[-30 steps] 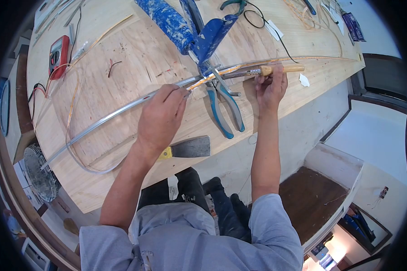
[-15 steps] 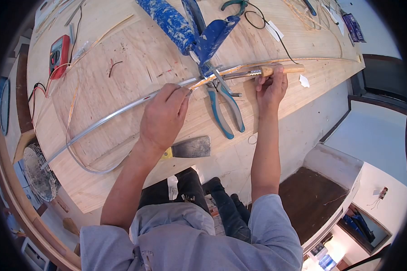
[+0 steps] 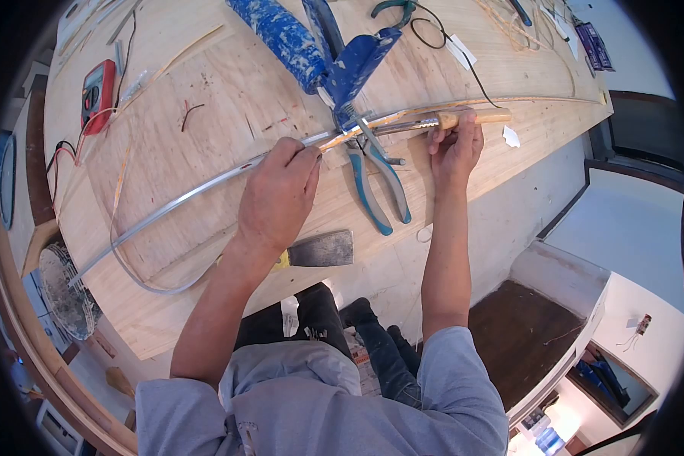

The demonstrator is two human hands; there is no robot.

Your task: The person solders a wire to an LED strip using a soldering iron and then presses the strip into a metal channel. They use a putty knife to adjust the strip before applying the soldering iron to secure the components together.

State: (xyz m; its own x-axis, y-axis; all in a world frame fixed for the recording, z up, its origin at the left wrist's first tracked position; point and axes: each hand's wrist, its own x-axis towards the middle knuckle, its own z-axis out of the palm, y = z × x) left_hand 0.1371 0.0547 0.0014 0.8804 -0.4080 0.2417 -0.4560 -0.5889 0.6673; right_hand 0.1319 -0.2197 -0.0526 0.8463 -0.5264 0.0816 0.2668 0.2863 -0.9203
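Observation:
My left hand point(image 3: 278, 194) is closed, its fingertips pinching a yellow-orange LED strip point(image 3: 391, 118) near the long aluminium channel point(image 3: 171, 204). In my right hand point(image 3: 457, 148) is a soldering iron by its wooden handle point(image 3: 488, 116), the metal shaft pointing left towards the strip. Where the iron's tip ends, I cannot make out. Blue-and-grey handled pliers point(image 3: 371, 190) lie between my hands, their jaws at the strip. A paint-spattered blue caulking gun point(image 3: 289, 49) rests just beyond, its front end close to the strip and channel.
A scraper point(image 3: 323, 248) lies by my left forearm at the table's near edge. On the wooden table point(image 3: 228, 83) are a red multimeter point(image 3: 97, 95), green-handled pliers point(image 3: 395, 7), loose wires and a torn paper scrap point(image 3: 511, 137). A person's legs point(image 3: 387, 353) show below.

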